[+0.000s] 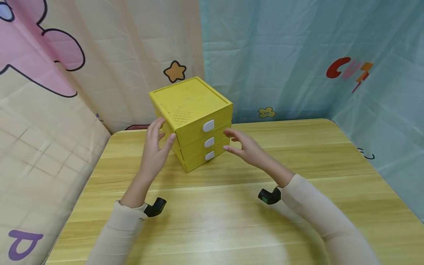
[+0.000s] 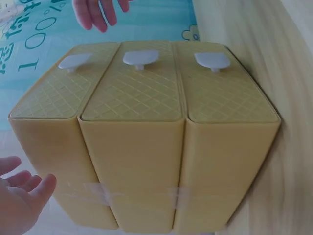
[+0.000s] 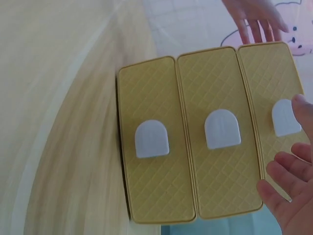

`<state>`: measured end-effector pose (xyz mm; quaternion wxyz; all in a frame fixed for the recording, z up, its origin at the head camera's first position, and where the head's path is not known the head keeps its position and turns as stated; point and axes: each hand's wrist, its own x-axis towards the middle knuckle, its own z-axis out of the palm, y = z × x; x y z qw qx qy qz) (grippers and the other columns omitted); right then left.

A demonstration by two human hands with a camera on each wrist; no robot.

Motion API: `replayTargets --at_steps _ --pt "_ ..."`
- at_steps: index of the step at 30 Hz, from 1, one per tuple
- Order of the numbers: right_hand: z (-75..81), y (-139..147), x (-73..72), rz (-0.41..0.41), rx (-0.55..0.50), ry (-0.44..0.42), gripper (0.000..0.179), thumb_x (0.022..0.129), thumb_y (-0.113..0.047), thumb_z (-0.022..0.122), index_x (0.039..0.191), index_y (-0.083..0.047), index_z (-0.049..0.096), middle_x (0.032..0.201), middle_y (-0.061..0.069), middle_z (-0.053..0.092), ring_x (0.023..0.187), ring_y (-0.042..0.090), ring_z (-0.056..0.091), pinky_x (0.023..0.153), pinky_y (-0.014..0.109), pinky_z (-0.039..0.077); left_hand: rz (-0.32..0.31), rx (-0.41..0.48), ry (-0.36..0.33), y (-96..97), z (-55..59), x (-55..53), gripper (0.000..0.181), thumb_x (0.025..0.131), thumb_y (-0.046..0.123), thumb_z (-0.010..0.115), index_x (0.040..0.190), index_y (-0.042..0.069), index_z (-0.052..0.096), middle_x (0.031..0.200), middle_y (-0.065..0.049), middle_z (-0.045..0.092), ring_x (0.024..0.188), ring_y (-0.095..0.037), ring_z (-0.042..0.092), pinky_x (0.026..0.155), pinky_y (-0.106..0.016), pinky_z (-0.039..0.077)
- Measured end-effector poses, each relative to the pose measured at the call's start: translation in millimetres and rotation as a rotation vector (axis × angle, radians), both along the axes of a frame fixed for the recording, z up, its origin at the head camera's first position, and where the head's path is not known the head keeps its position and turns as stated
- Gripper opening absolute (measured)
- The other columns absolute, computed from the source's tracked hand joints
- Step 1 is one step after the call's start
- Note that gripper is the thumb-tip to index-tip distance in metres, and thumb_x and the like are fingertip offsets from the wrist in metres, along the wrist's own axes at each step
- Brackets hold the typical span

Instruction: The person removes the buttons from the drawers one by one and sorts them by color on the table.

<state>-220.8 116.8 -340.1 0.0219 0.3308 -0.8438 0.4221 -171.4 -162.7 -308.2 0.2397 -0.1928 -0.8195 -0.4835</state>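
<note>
A yellow box of three stacked drawers (image 1: pixel 190 103) stands near the back of the table, one corner toward me. Each drawer front carries a white rounded knob (image 1: pixel 208 126), and all three drawers are pushed in. By the box's left side is my left hand (image 1: pixel 155 147), fingers spread and slightly bent, with nothing in it. My right hand (image 1: pixel 246 147) hovers off the front right edge, thumb apart from the loosely bent fingers, also holding nothing. In the left wrist view, clear tape (image 2: pixel 142 196) crosses the side of the drawers (image 2: pixel 132 161).
The wooden table (image 1: pixel 212 217) has rounded back corners. Printed curtains (image 1: pixel 265 55) hang right behind it and along both sides. A black wrist camera (image 1: pixel 155 207) sticks out from the left sleeve, and another camera (image 1: pixel 269 196) from the right sleeve.
</note>
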Motion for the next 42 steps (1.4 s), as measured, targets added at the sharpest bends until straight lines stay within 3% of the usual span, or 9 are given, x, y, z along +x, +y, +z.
replayTargets --at_steps 2,6,11,15,20,24,34,42 --pt "0.2 -8 -5.6 0.007 -0.065 -0.019 0.052 0.088 -0.024 0.058 0.131 -0.001 0.04 0.127 0.012 0.046 0.114 0.023 0.045 0.095 0.035 0.039 -0.014 0.041 -0.062 0.0 2.6 -3.5 0.054 0.093 0.017 0.05 0.138 -0.003 0.027 0.142 -0.017 0.019 0.127 -0.026 0.024 0.101 -0.045 0.032" --pt "4.9 -22 -9.5 0.005 -0.178 -0.075 0.048 0.089 -0.016 0.058 0.128 0.004 0.04 0.125 0.017 0.047 0.113 0.027 0.045 0.095 0.038 0.04 -0.037 0.068 -0.127 -4.9 -3.8 -16.2 0.06 0.093 0.028 0.049 0.141 0.004 0.023 0.145 -0.008 0.015 0.13 -0.017 0.02 0.103 -0.039 0.03" --pt "16.4 -36 -7.0 -0.022 -0.321 -0.181 0.044 0.088 -0.005 0.056 0.126 0.009 0.039 0.121 0.022 0.047 0.111 0.031 0.046 0.095 0.037 0.04 -0.09 0.141 -0.193 1.2 10.4 -8.9 0.057 0.094 0.017 0.048 0.14 -0.003 0.021 0.145 -0.015 0.011 0.13 -0.027 0.018 0.104 -0.043 0.025" --pt "9.3 -42 -17.3 -0.057 -0.421 -0.255 0.039 0.087 -0.006 0.057 0.122 0.006 0.044 0.114 0.019 0.051 0.104 0.027 0.052 0.089 0.032 0.045 -0.101 0.174 -0.218 6.1 19.9 -2.8 0.055 0.094 0.012 0.048 0.138 -0.008 0.02 0.143 -0.019 0.009 0.129 -0.031 0.019 0.104 -0.042 0.026" --pt "2.7 -47 -23.4 -0.086 -0.491 -0.296 0.031 0.088 -0.008 0.058 0.115 0.004 0.051 0.105 0.014 0.054 0.097 0.022 0.056 0.083 0.028 0.047 -0.097 0.183 -0.231 7.4 22.2 -1.9 0.055 0.094 0.011 0.047 0.138 -0.009 0.02 0.143 -0.02 0.009 0.129 -0.031 0.019 0.103 -0.039 0.028" --pt "2.8 -49 -22.4 -0.11 -0.553 -0.327 0.025 0.087 -0.006 0.058 0.109 0.005 0.054 0.098 0.011 0.055 0.092 0.021 0.056 0.085 0.031 0.047 -0.098 0.192 -0.235 7.3 22.1 -1.7 0.055 0.094 0.012 0.047 0.137 -0.01 0.021 0.144 -0.018 0.01 0.129 -0.029 0.019 0.103 -0.038 0.029" --pt "1.2 -44 -12.0 -0.131 -0.589 -0.313 0.015 0.085 -0.001 0.06 0.093 0.009 0.054 0.087 0.01 0.055 0.081 0.019 0.057 0.077 0.027 0.051 -0.089 0.207 -0.256 7.3 21.7 0.1 0.055 0.094 0.014 0.048 0.137 -0.009 0.022 0.145 -0.015 0.011 0.13 -0.026 0.019 0.104 -0.037 0.028" --pt "-1.3 -28 6.0 -0.136 -0.589 -0.316 0.012 0.085 0.0 0.06 0.092 0.008 0.053 0.087 0.012 0.056 0.08 0.021 0.059 0.079 0.036 0.051 -0.087 0.224 -0.239 8.3 20.6 -1.9 0.054 0.094 0.011 0.048 0.137 -0.01 0.023 0.144 -0.016 0.011 0.129 -0.027 0.02 0.103 -0.035 0.029"
